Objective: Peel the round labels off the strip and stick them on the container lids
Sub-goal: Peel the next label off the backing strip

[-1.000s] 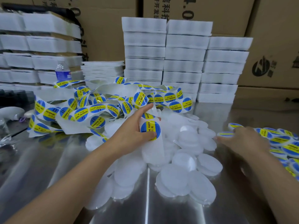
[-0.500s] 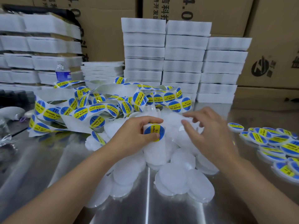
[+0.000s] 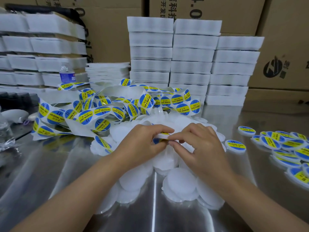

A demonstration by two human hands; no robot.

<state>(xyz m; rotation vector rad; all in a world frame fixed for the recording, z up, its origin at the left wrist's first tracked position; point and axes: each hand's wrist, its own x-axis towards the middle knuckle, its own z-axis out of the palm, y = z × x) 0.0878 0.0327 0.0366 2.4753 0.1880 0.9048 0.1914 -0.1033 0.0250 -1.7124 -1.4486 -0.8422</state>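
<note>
A long white backing strip [image 3: 107,113] carrying round blue-and-yellow labels lies tangled across the back left of the steel table [image 3: 50,164]. A heap of plain white round lids [image 3: 181,185] sits at the table's middle. Over that heap my left hand [image 3: 142,144] grips the end of the strip, where one label [image 3: 158,140] shows between the fingers. My right hand [image 3: 199,146] meets it from the right and pinches the edge of that label with thumb and forefinger. Labelled lids [image 3: 235,145] lie spread on the right.
Stacks of white trays [image 3: 192,64] stand behind the strip, with more trays [image 3: 38,47] at the back left and cardboard boxes [image 3: 284,47] behind. A water bottle [image 3: 66,74] stands at the left. A white spray bottle [image 3: 15,115] and crumpled plastic [image 3: 6,141] lie at the left edge.
My right hand came from the labelled lids on the right to the strip end and now pinches the label. My left hand lowered the strip end slightly and turned it flatter.
</note>
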